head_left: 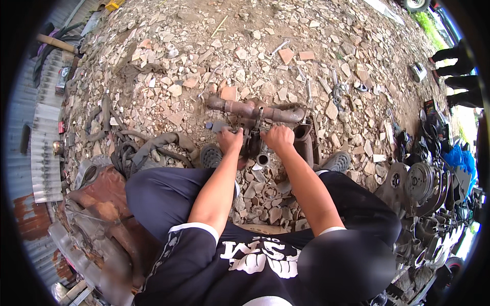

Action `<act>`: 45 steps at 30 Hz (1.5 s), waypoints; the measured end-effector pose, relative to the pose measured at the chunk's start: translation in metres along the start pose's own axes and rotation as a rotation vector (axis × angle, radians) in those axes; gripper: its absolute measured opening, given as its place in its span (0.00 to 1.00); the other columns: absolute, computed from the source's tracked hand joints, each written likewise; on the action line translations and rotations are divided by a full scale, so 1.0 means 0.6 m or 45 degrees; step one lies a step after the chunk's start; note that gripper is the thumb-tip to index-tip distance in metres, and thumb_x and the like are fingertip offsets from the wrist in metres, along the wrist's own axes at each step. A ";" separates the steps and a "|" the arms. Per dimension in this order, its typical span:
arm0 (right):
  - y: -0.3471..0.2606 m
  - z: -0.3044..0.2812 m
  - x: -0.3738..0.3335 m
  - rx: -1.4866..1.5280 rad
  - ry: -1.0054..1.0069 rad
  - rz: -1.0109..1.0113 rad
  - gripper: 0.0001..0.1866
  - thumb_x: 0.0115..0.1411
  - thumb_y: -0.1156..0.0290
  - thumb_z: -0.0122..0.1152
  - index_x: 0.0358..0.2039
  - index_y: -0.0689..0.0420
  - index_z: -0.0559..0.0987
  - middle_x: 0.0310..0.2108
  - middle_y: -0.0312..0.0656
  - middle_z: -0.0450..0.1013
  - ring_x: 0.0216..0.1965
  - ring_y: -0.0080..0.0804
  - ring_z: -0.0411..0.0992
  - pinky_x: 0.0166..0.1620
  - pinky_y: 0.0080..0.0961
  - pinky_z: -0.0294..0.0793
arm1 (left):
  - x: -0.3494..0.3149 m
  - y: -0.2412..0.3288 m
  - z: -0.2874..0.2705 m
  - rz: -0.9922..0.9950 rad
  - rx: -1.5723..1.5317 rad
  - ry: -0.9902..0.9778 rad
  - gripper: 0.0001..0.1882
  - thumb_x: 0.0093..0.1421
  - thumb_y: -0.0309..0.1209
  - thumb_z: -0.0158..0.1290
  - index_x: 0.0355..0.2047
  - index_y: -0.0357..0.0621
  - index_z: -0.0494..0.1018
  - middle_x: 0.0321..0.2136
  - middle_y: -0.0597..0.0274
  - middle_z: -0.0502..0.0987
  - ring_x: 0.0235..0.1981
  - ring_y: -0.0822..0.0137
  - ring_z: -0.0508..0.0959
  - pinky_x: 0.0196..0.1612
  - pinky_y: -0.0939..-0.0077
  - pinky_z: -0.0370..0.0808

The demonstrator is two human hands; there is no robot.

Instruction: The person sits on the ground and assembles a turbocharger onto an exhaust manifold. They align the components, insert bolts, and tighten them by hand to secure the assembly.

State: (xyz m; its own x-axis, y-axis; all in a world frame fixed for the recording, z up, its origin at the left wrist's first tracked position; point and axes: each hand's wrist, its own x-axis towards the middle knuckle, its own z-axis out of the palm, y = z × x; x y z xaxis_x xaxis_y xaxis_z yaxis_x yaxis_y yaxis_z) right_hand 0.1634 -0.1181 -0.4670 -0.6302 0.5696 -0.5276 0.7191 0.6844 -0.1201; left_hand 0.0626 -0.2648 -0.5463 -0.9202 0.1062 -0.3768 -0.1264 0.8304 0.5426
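A rusty, pipe-like metal assembly (240, 108), which looks like an exhaust manifold, lies on the stony ground between my feet. My left hand (230, 138) is closed at its near left side, beside a grey object (217, 125) that sticks out past the fingers. My right hand (279, 136) is closed at the near right of the assembly, close to its upright middle part. What the fingers of each hand grip is hidden. An open round pipe end (263, 160) faces me between the hands, and a rusty square-mouthed pipe (303, 133) stands just right of my right hand.
Several wrenches, one a spanner (279, 47), lie among the broken tile pieces ahead. Thick old hoses (163, 140) and a large rusty brown part (102, 196) lie at the left by a corrugated metal sheet (46, 153). Heaped metal parts (421, 183) fill the right. Another person's legs (462, 74) show far right.
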 end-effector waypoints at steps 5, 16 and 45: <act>-0.005 0.000 0.020 -0.010 -0.031 -0.014 0.35 0.64 0.36 0.54 0.42 0.59 0.87 0.44 0.56 0.82 0.49 0.51 0.81 0.52 0.42 0.80 | -0.012 0.043 0.027 0.726 0.097 0.616 0.17 0.71 0.34 0.49 0.56 0.44 0.73 0.58 0.44 0.72 0.55 0.44 0.75 0.60 0.51 0.71; 0.019 0.021 0.054 -0.061 -0.140 -0.003 0.29 0.72 0.45 0.47 0.41 0.58 0.85 0.41 0.61 0.81 0.49 0.62 0.78 0.54 0.52 0.76 | -0.044 0.070 0.064 -0.090 0.196 0.409 0.16 0.72 0.40 0.45 0.42 0.43 0.78 0.44 0.53 0.78 0.44 0.49 0.79 0.46 0.54 0.76; 0.041 -0.017 0.031 -0.040 -0.040 -0.120 0.26 0.70 0.46 0.53 0.35 0.56 0.87 0.35 0.56 0.82 0.40 0.58 0.81 0.46 0.48 0.81 | -0.037 0.053 0.089 0.017 0.213 0.487 0.10 0.64 0.30 0.52 0.44 0.42 0.77 0.43 0.47 0.77 0.45 0.46 0.78 0.44 0.51 0.77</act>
State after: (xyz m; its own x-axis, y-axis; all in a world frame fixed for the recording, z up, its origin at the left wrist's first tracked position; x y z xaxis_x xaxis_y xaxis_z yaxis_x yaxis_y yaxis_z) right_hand 0.1661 -0.0862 -0.4715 -0.6846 0.4879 -0.5416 0.6473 0.7485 -0.1439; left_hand 0.0988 -0.2117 -0.5611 -0.9967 -0.0667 -0.0473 -0.0801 0.9112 0.4041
